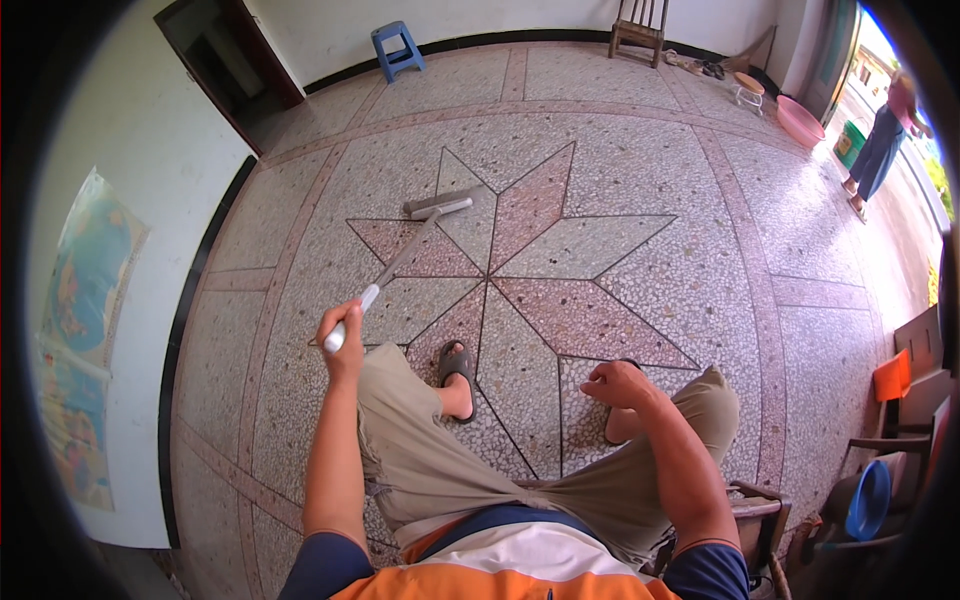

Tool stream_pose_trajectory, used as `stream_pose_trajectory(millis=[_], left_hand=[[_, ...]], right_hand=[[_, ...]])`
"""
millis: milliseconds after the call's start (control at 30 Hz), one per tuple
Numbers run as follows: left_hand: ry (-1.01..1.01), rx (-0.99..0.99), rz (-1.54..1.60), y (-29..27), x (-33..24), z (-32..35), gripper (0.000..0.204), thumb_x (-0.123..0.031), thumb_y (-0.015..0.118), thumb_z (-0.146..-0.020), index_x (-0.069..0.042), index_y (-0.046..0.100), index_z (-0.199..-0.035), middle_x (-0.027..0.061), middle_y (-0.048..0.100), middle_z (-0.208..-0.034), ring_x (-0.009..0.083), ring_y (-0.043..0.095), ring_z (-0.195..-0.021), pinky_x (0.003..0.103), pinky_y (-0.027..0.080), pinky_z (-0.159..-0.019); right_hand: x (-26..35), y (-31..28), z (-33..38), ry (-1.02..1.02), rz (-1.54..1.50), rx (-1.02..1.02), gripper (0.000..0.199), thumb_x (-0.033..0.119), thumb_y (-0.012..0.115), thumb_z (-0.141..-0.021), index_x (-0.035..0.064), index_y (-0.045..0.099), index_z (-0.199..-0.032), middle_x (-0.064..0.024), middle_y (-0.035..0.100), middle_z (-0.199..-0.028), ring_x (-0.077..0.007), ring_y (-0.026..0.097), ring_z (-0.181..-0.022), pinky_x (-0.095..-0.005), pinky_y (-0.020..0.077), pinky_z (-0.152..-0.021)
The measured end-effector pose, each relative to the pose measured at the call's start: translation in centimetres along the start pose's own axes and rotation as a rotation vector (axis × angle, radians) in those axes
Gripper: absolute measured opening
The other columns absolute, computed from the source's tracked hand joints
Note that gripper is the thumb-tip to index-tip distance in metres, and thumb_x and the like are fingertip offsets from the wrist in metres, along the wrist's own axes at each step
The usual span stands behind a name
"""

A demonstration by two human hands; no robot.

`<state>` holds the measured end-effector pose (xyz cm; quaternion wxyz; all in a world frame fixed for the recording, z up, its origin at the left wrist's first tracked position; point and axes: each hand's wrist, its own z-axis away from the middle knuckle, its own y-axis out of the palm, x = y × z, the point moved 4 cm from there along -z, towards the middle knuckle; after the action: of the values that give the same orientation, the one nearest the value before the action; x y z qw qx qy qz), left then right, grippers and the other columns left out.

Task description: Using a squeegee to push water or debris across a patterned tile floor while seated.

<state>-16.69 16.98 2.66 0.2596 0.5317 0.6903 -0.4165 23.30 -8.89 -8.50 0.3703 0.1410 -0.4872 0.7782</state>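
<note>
My left hand (341, 340) is wrapped around the white grip of a flat mop (402, 254), above my left knee. From the hand, the thin grey handle slants away to the right. Its wide grey head (440, 204), with a pale bar across it, rests on the star pattern of the speckled floor (620, 170). My right hand (617, 381) hovers by my right knee, fingers curled in, and nothing shows in them. My legs are apart, with a dark sandal (455, 382) on the left foot; the right foot is partly hidden beneath my right hand.
A blue stool (397, 50) and a wooden chair (639, 30) stand along the far wall. Near the bright doorway are a pink basin (800, 121), a green bucket (849, 144) and a standing person (880, 145). Chairs and a blue bowl (868, 500) crowd the right side.
</note>
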Motion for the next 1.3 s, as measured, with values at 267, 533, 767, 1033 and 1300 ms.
stream_pose_trajectory(millis=[267, 533, 767, 1033, 1300], left_hand=[[0.003, 0.192, -0.005, 4.1, 1.1, -1.1, 0.019, -0.016, 0.068, -0.088, -0.001, 0.061, -0.097, 0.0161, 0.063, -0.118, 0.0254, 0.058, -0.111, 0.036, 0.046, -0.093], [0.019, 0.159, -0.090, 0.9, -0.1, 0.5, 0.017, -0.016, 0.065, -0.091, 0.000, 0.063, -0.097, 0.0129, 0.067, -0.110, 0.0209, 0.061, -0.103, 0.033, 0.047, -0.090], [-0.096, 0.013, -0.206, -11.1, -3.2, 2.2, 0.018, -0.015, 0.059, -0.094, 0.002, 0.067, -0.097, 0.0098, 0.069, -0.101, 0.0172, 0.062, -0.093, 0.031, 0.047, -0.085], [-0.127, -0.165, -0.210, -23.2, -9.0, 2.0, 0.030, -0.026, 0.054, -0.097, 0.000, 0.063, -0.085, 0.0110, 0.067, -0.088, 0.0210, 0.062, -0.089, 0.037, 0.046, -0.090], [-0.090, -0.586, 0.368, -28.3, -7.6, 2.3, 0.034, -0.031, 0.053, -0.097, -0.008, 0.045, -0.073, 0.0044, 0.045, -0.066, 0.0201, 0.053, -0.072, 0.040, 0.047, -0.085]], right_hand=[[-0.8, -0.3, -0.2, 0.038, 0.025, -0.023, 0.046, 0.051, 0.066, -0.079, 0.0112, 0.071, -0.101, -0.0173, 0.068, -0.101, -0.0351, 0.063, -0.099, -0.0436, 0.0484, -0.086], [-1.0, 0.0, -0.1, 0.019, 0.014, -0.081, 0.044, 0.047, 0.067, -0.078, 0.0090, 0.072, -0.098, -0.0160, 0.069, -0.093, -0.0314, 0.066, -0.090, -0.0392, 0.0515, -0.079], [0.3, -0.3, 1.3, -0.019, 0.082, -0.088, 0.044, 0.047, 0.067, -0.079, 0.0090, 0.071, -0.099, -0.0144, 0.070, -0.092, -0.0300, 0.066, -0.089, -0.0383, 0.0514, -0.078], [2.7, -0.4, 2.4, -0.087, -0.017, -0.006, 0.046, 0.045, 0.066, -0.080, 0.0045, 0.069, -0.101, -0.0172, 0.069, -0.093, -0.0321, 0.065, -0.091, -0.0407, 0.0499, -0.081], [3.5, -0.1, 2.9, -0.152, -0.054, 0.008, 0.045, 0.042, 0.069, -0.079, 0.0036, 0.069, -0.102, -0.0182, 0.069, -0.090, -0.0333, 0.066, -0.087, -0.0405, 0.0507, -0.077]])
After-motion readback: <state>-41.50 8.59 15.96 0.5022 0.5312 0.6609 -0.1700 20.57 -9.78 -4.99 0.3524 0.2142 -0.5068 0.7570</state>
